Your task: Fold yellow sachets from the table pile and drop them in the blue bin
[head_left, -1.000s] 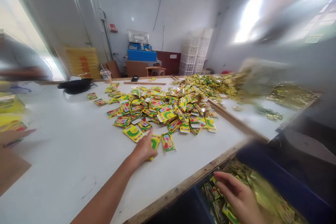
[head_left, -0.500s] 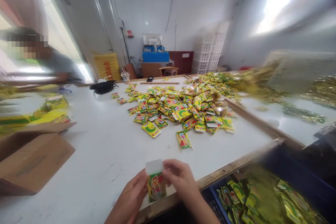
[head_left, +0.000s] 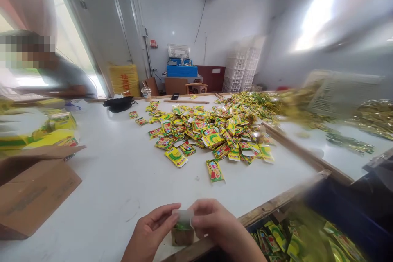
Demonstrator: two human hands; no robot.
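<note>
At the bottom centre, my left hand (head_left: 152,227) and my right hand (head_left: 214,223) hold a small packet with a translucent white top (head_left: 182,229) between them. Its lower part shows a brownish face with a little green, and my fingers partly cover it. Beyond my hands, on the white table (head_left: 101,180), lies a large pile of yellow-green printed sachets (head_left: 199,131). One loose sachet (head_left: 215,170) lies nearest my hands, a short way apart from them.
A blue bin of sachets (head_left: 273,237) stands below the table's wooden edge (head_left: 276,208) at lower right. A cardboard box (head_left: 33,190) lies at left, with a person (head_left: 66,77) working beyond it. A white crate (head_left: 340,94) and gold foil (head_left: 371,114) blur at right.
The packet has turned, its printed yellow face giving way to a brownish one, and sits lower in my hands. A second ago my right hand was in the bin and my left on the table.
</note>
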